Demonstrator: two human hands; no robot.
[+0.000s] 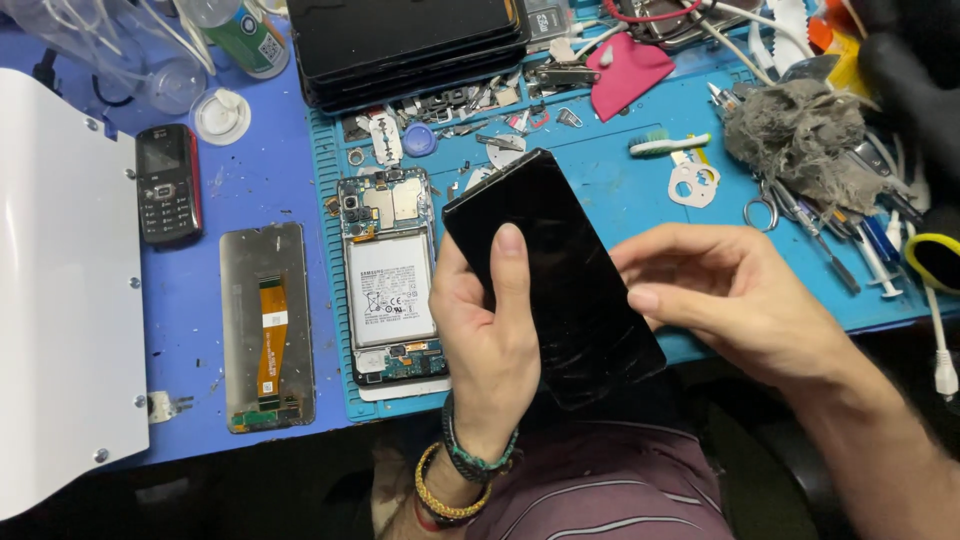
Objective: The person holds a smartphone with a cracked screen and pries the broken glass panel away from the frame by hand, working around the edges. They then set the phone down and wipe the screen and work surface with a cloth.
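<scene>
My left hand [485, 340] grips a black phone screen panel [560, 270], thumb pressed on its glass, which shows fine cracks toward the lower end. My right hand [725, 300] holds the panel's right edge with thumb and fingertips. The panel hangs tilted above the front edge of the blue work mat [620, 190]. Just left of it on the mat lies an opened phone body [390, 275] with its white battery and circuit boards exposed.
A detached display back with an orange flex cable [267, 325] and a small black keypad phone [168, 183] lie on the blue table. A stack of black screens [410, 45], a toothbrush [668, 144], a grey rag [795, 135], tools and a white machine panel [60, 300] surround the mat.
</scene>
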